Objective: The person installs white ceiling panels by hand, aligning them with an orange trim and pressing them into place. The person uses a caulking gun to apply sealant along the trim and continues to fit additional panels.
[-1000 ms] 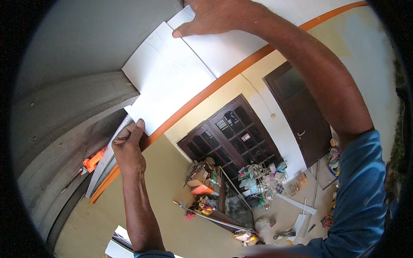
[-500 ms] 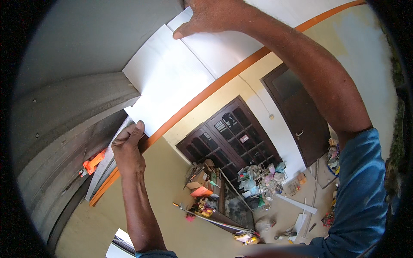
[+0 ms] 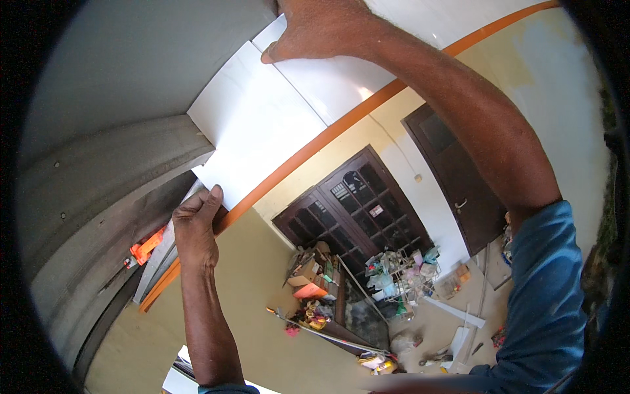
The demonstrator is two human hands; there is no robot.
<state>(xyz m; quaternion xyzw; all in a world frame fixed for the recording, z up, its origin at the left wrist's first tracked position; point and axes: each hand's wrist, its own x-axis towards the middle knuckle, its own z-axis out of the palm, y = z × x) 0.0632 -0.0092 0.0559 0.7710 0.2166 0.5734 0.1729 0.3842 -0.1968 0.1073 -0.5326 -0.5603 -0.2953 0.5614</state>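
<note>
Overhead, a glossy white panel (image 3: 252, 121) lies along an orange-brown trim strip (image 3: 314, 148). A thin seam separates it from another white panel (image 3: 328, 82) on its right. My left hand (image 3: 198, 220) is closed on the first panel's near left corner, its thumb flat on the white face. The fingers behind that corner are hidden. At the upper edge of the picture, my right hand (image 3: 328, 29) presses against the white surface close to the seam. Its thumb is spread out by the seam, and the other fingers are cut off by the picture's edge.
Grey corrugated sheeting (image 3: 85, 190) runs along the left, with an orange tool (image 3: 147, 246) near long strips. Below are dark double doors (image 3: 354, 203), a brown door (image 3: 453, 177), a cluttered glass-fronted cabinet (image 3: 361, 315), a loaded rack (image 3: 400, 279) and offcuts (image 3: 456, 312) on the floor.
The view has shifted slightly. Both hands stay at the same places on the white panels, and my right forearm sits a little lower and further left in the picture.
</note>
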